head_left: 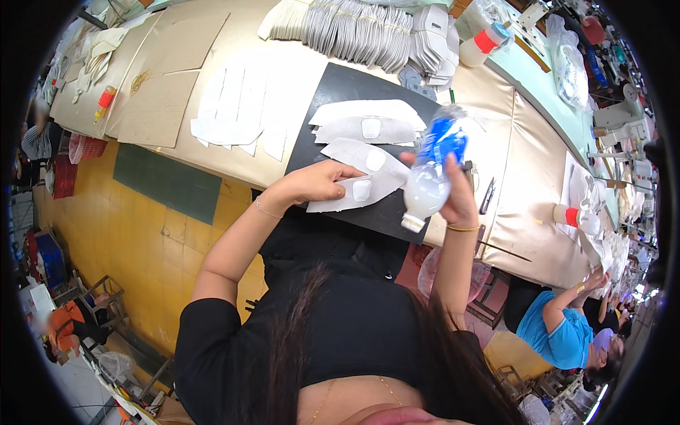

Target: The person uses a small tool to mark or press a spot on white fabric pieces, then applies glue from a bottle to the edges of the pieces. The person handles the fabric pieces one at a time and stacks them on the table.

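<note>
My right hand [459, 197] is wrapped round a clear plastic bottle [433, 166] with a blue label. Its white-capped neck points down, and whitish stuff shows inside. Over the dark board [333, 88] my left hand [320, 182] grips the left side of a pale grey cut piece [368, 195] between thumb and forefinger. That piece bears a small white patch. Just behind it lies a similar grey piece [347, 151], also with a white patch. Further back on the board, several more curved pieces [365, 120] lie overlapped, one with a white patch on top.
Bundled grey pieces [354, 32] stand in a long row at the back. White sheets [230, 106] lie left of the board, cardboard [159, 106] beyond them. Snips [487, 196] lie at the right. A red-banded bottle [485, 44] stands back right. A co-worker in blue [559, 329] sits at right.
</note>
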Demonstrator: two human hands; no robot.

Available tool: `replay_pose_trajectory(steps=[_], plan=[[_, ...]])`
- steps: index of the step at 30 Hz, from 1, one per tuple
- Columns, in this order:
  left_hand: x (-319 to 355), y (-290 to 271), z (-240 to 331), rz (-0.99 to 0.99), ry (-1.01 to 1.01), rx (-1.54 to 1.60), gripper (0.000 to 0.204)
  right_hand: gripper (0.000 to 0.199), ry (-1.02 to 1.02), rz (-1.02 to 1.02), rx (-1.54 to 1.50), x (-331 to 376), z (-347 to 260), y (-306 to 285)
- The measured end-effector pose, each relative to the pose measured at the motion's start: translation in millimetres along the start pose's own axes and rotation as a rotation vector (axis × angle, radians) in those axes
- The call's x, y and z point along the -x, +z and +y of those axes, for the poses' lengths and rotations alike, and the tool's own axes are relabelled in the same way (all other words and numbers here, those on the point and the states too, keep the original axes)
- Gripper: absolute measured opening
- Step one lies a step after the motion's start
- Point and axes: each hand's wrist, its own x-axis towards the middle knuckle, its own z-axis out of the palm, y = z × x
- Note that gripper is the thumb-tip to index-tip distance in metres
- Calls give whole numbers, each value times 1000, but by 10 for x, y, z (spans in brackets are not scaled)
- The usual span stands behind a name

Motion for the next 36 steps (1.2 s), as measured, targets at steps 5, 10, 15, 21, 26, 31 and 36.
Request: replay_pose_trajectory(steps=[5, 10, 15, 21, 26, 31, 36], plan=[[150, -95, -36, -1, -80, 12, 59, 64, 127, 68, -104, -91, 304, -144], [515, -393, -62, 78, -34, 76, 58, 58, 109, 11, -142, -50, 261, -160], [903, -789, -185, 434, -54, 177, 59, 54, 80, 38, -70, -71, 256, -111], [975, -1070, -376, 788, -212, -223, 55, 57, 49, 92, 70, -86, 305, -106], [1052, -1041, -425, 1000, -213, -501, 53, 54, -22, 165, 99, -66, 272, -66], [918, -790, -367, 1195, -42, -1094, 43, 53, -175, 250, 98, -15, 165, -186], [19, -170, -198, 706, 615, -955, 24, 50, -303, 498, 43, -46, 91, -228]])
